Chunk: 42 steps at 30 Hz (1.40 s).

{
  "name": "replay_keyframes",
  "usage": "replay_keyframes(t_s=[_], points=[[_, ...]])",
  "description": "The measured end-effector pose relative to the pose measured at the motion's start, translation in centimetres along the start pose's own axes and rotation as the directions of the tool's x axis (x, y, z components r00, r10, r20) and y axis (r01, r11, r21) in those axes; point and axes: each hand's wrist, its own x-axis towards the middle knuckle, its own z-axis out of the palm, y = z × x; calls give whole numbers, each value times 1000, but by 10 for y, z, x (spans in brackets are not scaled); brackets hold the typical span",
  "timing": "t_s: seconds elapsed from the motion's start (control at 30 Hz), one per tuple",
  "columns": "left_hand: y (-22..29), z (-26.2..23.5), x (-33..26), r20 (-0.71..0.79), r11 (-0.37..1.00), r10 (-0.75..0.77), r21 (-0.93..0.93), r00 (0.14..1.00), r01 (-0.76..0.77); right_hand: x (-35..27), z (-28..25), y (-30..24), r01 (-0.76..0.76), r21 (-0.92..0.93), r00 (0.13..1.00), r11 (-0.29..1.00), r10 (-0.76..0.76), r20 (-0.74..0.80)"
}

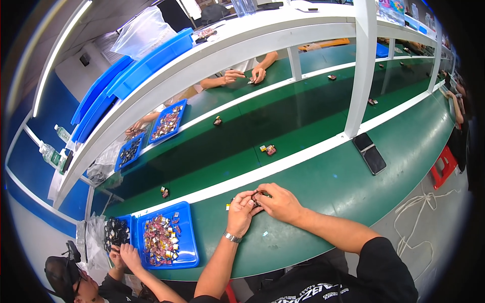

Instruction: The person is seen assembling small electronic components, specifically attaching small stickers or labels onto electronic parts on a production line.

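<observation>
My left hand (241,211), with a metal-banded watch at its wrist, meets my right hand (281,203) over the green bench. Both are closed, fingertips pinched round a small dark reddish part (255,199), mostly hidden by the fingers. A small yellow-and-white piece (228,207) shows beside my left hand; whether it joins the held part I cannot tell. Left of my hands stands a blue tray (193,255) heaped with small red, yellow and white parts (160,241).
A co-worker's hands (126,256) are by black parts (116,233) at lower left. Across the green belt (202,151), where small parts lie scattered, another person's hands (245,77) work. A black phone (370,154) lies right, near a white shelf post (359,76).
</observation>
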Motion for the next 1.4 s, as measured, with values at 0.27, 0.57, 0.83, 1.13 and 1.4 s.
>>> replay_keyframes(t_s=[0.27, 0.57, 0.83, 1.13, 1.4], points=[[1, -2, 0, 10, 1000, 16, -8, 1000, -16, 2, 9, -2, -62, 6, 998, 998, 62, -19], [2, 3, 5, 123, 993, 52, 99, 991, -65, 56, -48, 214, -470, -300, 882, 830, 442, -161], [2, -4, 0, 112, 989, -6, 150, 994, -10, 60, 2, 135, -569, -321, 811, 757, 581, -65], [14, 0, -3, -113, 984, 12, 177, 994, 8, 49, -24, 72, -365, 300, 886, 881, 230, 402], [9, -8, 0, 157, 986, -161, 74, 975, 151, 28, -39, 17, -215, 384, 870, 898, -2, 493]])
